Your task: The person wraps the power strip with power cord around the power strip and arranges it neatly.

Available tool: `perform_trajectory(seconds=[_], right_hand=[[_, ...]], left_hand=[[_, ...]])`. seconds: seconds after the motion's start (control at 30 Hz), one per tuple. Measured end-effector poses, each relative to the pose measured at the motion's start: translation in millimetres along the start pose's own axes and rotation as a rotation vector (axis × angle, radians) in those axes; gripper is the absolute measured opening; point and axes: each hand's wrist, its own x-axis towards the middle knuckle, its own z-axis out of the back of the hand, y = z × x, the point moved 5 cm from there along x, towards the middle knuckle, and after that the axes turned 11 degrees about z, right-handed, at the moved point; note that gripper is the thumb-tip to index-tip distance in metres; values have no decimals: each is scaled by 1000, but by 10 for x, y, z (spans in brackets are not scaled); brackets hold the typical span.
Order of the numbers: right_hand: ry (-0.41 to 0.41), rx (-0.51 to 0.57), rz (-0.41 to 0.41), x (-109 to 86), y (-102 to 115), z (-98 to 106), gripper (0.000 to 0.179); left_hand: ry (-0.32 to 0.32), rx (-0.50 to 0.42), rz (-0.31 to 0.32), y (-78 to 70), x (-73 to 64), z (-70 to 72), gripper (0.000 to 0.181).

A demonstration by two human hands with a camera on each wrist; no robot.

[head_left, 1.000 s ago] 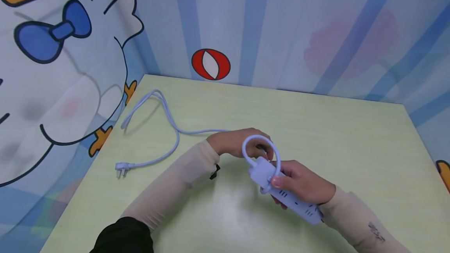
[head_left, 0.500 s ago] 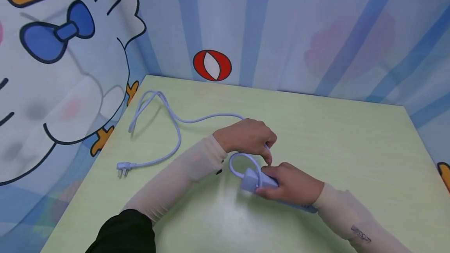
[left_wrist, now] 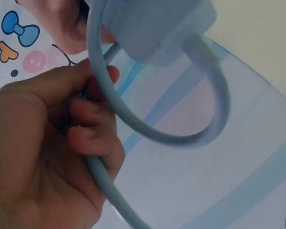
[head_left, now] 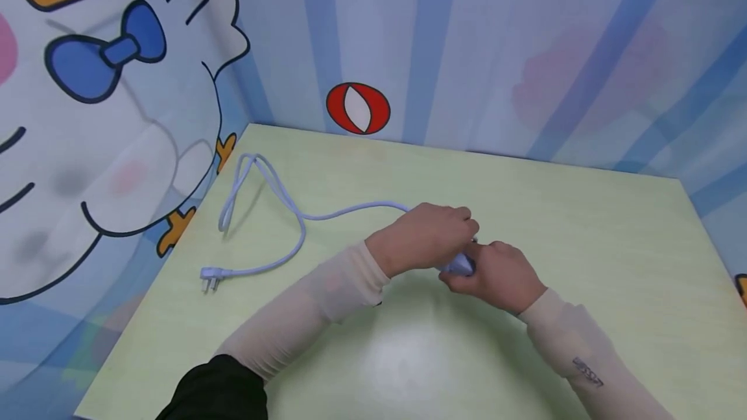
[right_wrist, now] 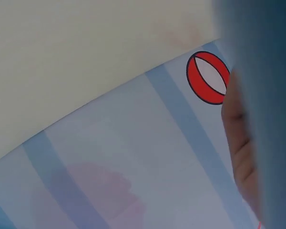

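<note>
A pale power strip (head_left: 460,266) is in my right hand (head_left: 503,279), which grips it around the end where the cord comes out; most of the strip is hidden behind the fingers. Close beside it, my left hand (head_left: 425,236) holds the power cord (head_left: 350,210). The left wrist view shows the fingers of the left hand (left_wrist: 47,129) curled round the cord, which makes a loop (left_wrist: 167,138) below the strip's end (left_wrist: 157,33). In the right wrist view a blurred blue shape (right_wrist: 271,114), likely the strip, covers the right side.
The cord's remaining length lies in bends on the left of the pale green table (head_left: 583,232). Its plug (head_left: 213,275) rests there, prongs toward the near edge. Cartoon-printed walls (head_left: 280,44) stand behind and to the left of the table.
The right hand has lifted and turned the power strip, so its socket face no longer shows. Both hands have come closer together, and the left one has shifted right with the cord.
</note>
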Motion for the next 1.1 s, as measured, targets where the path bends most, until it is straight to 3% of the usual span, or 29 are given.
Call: perform_trajectory(seconds=[0.13,0.3,0.47,0.63,0.77,1.0,1.1], right_hand=[[-164,-183,3,-20,-38,62,31],[-358,-401,4,-23,-75,151,44],[-455,-387,-17,-13,-161,217,49],[-427,-267,-120,6,-228,278,46],[-368,-149,-192,14,-283,325,51],[-287,62,-229,15,-715,76,44],[-224,161,-271,57,-678,93,44]], left_hand=[[-116,26,9,-32,-32,9,27],[-300,-11,28,-34,-88,36,29],[-484,-87,11,-37,-148,17,31],[-616,-138,-42,-60,-194,-25,29],[-687,-153,-66,-71,-225,-61,27],[-743,-162,-127,-118,-276,-133,16],[-739,-200,-140,-134,-282,-167,14]])
